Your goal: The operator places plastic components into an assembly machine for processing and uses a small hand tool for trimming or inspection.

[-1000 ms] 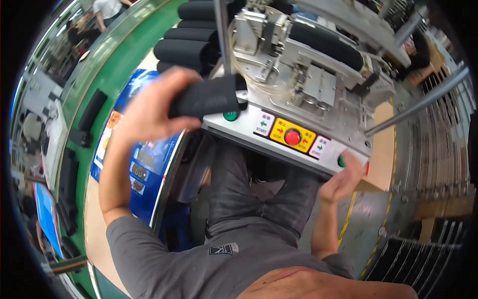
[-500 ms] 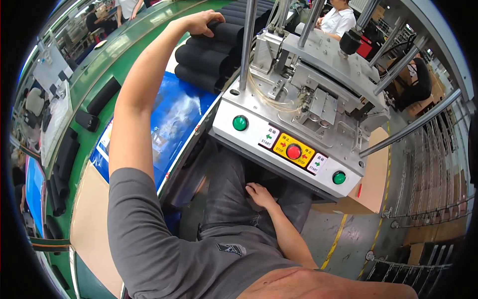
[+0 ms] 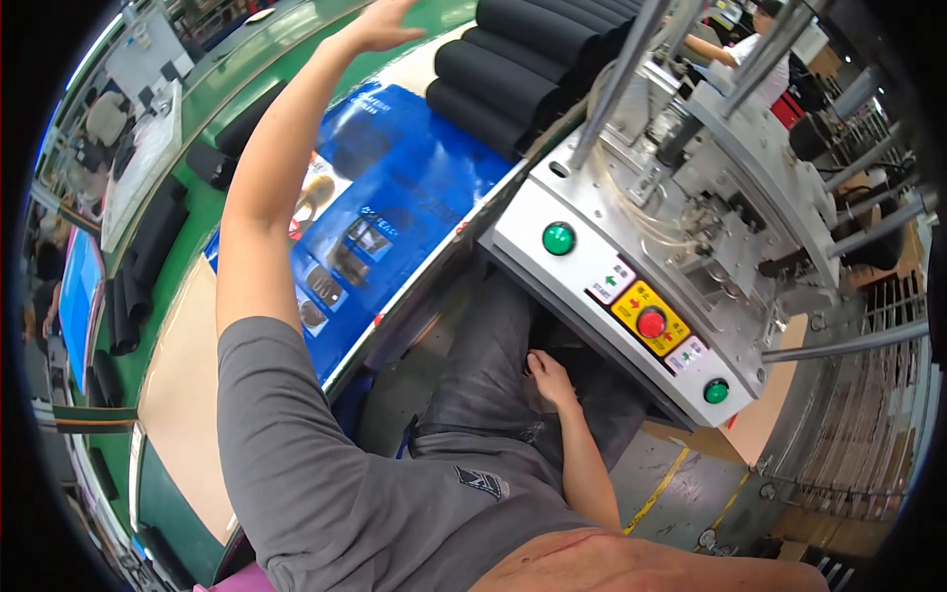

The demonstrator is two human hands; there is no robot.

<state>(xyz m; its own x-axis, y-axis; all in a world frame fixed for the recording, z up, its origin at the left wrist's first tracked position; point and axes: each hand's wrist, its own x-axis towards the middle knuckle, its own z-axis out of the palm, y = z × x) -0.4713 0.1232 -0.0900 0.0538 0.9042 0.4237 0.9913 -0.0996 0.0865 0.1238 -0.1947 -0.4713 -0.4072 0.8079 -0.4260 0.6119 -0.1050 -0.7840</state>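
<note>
Beside glossy blue sheet: black rolls (yellow-lined floor, right).

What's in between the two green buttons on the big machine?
Between the upper green button and the lower green button, the head view shows a red button on a yellow panel, with a white label on each side.

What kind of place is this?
Probably a factory workshop. There's a big metal machine with green buttons, a stack of black tube-shaped pieces beside it, and more pieces on a long green surface, maybe a conveyor.
</note>
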